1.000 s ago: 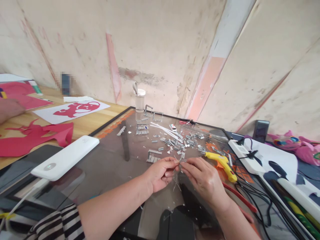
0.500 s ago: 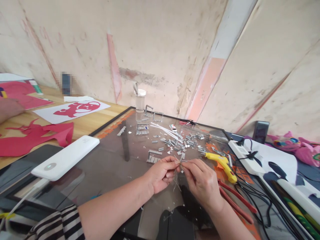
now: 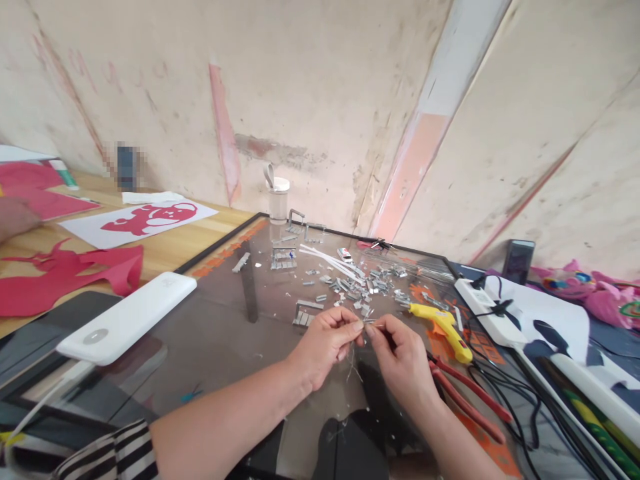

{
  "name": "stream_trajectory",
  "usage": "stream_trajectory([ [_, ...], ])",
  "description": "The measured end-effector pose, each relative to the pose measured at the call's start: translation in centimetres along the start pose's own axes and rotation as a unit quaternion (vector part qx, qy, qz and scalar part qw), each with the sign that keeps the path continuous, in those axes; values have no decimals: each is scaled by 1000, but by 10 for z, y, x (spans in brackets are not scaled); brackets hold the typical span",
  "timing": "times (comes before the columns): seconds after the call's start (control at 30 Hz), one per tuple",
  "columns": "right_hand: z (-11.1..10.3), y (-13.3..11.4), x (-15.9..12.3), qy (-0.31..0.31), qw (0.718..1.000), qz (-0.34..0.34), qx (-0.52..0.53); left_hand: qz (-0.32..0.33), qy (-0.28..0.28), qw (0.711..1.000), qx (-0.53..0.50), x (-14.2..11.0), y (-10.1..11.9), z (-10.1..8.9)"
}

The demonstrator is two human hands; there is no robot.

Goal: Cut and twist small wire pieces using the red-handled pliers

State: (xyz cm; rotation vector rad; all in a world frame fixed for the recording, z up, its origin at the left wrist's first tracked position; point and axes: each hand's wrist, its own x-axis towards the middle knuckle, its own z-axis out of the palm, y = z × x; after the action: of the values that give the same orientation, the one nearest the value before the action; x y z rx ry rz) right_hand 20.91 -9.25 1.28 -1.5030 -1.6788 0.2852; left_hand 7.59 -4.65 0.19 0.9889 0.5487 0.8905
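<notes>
Above the dark glass tabletop [image 3: 210,347], my left hand [image 3: 327,347] is closed, thumb and forefinger pinching some thin, pale, wire-like strands [image 3: 354,370]. Loose ends of the strands dangle below the fingertips. Close against it, my right hand [image 3: 405,357] pinches at the same spot with thumb and forefinger. The fingertips hide most of what is between them. Just beyond the hands lie many small grey pieces [image 3: 370,283], and a small grey bench-like model [image 3: 304,313] stands to the left of them.
Right of my hands lie red-handled pliers [image 3: 470,400], a yellow glue gun [image 3: 440,327] and a white power strip [image 3: 490,313] with black cords. A white power bank [image 3: 130,317] is at left. White strips [image 3: 333,262] and a lidded jar [image 3: 279,200] are farther back. Another person's hand [image 3: 17,220] shows far left.
My right hand has turned slightly, its fingers opening up more to view around the pinch. Both hands stay together at about the same place. The view has shifted slightly.
</notes>
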Motion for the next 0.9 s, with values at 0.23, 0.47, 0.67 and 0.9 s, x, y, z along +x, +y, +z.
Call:
stream_trajectory([
  [0.23,-4,3,4,-151,874,245,391,65,-25,990,124,-3,6,0],
  [0.47,-8,11,5,-77,936,164,303,4,-12,999,35,2,7,-4],
  [0.67,-20,13,6,90,973,-196,-77,-29,-18,999,-31,3,7,-5],
  [0.9,-24,12,4,55,929,-318,-179,-46,-32,997,-61,2,8,-5],
])
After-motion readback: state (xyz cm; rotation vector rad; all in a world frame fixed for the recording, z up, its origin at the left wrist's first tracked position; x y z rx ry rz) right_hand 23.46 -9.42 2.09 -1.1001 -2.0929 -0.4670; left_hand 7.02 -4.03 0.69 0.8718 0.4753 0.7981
